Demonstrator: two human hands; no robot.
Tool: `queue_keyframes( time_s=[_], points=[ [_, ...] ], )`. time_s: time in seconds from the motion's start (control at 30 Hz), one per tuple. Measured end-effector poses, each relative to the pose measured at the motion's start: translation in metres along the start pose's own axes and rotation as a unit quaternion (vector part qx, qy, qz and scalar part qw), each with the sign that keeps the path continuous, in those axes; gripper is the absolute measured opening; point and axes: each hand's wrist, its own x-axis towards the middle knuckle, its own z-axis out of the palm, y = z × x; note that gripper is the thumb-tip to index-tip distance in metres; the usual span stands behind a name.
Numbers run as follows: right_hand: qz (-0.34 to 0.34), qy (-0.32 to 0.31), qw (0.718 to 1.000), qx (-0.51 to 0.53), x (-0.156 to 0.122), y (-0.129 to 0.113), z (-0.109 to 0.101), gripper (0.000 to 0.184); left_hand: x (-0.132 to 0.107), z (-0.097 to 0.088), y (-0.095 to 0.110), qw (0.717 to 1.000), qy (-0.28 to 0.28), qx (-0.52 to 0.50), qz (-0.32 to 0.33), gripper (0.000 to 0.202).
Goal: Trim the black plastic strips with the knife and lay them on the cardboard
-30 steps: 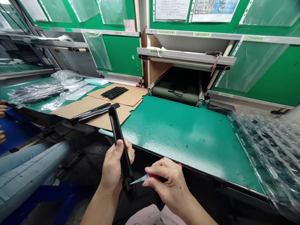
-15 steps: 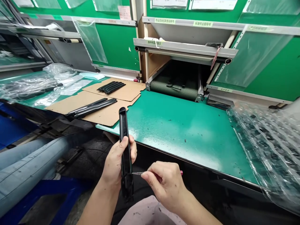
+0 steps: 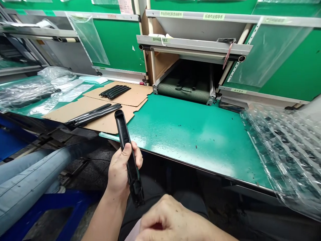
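Observation:
My left hand (image 3: 122,164) grips a long, hollow black plastic part (image 3: 123,130) around its middle. The part tilts, with its rounded end up near the cardboard and its lower end toward my lap. Low in the view, my right hand (image 3: 168,217) is curled closed, apart from the part. A bit of red shows inside its fingers, matching the pink-handled thin-bladed knife seen there half a second ago; the blade is hidden now.
Several black strips (image 3: 115,91) and longer black parts (image 3: 94,114) lie on cardboard (image 3: 57,115). Clear plastic trays (image 3: 283,147) are stacked at right. Dark scraps dot the green tabletop (image 3: 175,130). A conveyor belt (image 3: 184,92) stands behind. Another person's leg (image 3: 45,170) is at left.
My right hand has moved down and toward me, away from the black part, and the knife blade has dropped from sight. The part's upper end has tilted left. The view has shifted slightly.

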Motion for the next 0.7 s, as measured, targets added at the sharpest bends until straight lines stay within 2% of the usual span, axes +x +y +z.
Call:
queue_keyframes(
  time_s=[0.1,0.2,0.3,0.4,0.57,0.7],
  points=[
    [-0.033,0.141,0.986,-0.084,0.004,0.003,0.0,0.048,0.001,0.0,0.0,1.0,0.002,-0.014,-0.023,0.018],
    [-0.068,0.23,0.937,-0.253,0.013,0.005,-0.003,0.056,0.0,0.0,-0.002,0.998,0.007,-0.036,-0.053,0.017],
    [-0.106,0.256,0.884,-0.377,0.023,0.009,-0.005,0.066,-0.001,0.0,-0.005,0.996,-0.001,-0.059,-0.068,0.016],
    [-0.149,0.277,0.851,-0.421,0.03,0.016,-0.003,0.076,-0.001,0.001,-0.006,0.994,-0.011,-0.074,-0.081,0.016],
    [-0.183,0.309,0.822,-0.443,0.033,0.026,0.004,0.076,0.0,0.002,-0.005,0.992,0.005,-0.091,-0.083,0.019],
    [-0.165,0.347,0.803,-0.456,0.031,0.027,0.007,0.075,0.001,0.0,-0.007,0.993,0.027,-0.083,-0.079,0.02]
  ],
)
